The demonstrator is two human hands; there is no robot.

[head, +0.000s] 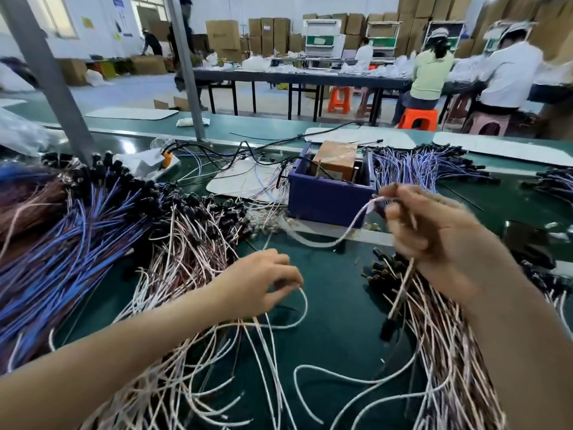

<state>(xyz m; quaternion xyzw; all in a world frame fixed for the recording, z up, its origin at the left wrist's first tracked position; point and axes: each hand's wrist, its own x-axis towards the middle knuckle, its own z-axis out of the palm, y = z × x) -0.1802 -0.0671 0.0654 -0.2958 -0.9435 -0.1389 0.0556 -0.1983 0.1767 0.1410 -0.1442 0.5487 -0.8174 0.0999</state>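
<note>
My left hand (260,282) is low over the green table (335,330) and pinches the end of a white wire (305,308) that loops down into a heap of pink-white wires (192,361). My right hand (434,234) is raised and blurred; its curled fingers hold several white wires. One wire (350,231) arcs leftward from the fingertips, and another (401,290) hangs below the hand with a black plug at its end. Under the right wrist lies a second bundle of pink-white wires (449,352).
A blue plastic bin (325,197) holding a brown box stands behind the hands. Blue wires with black plugs (71,231) pile up at the left, purple ones (428,162) at the back right. A grey post (52,79) rises far left. People sit at a far table.
</note>
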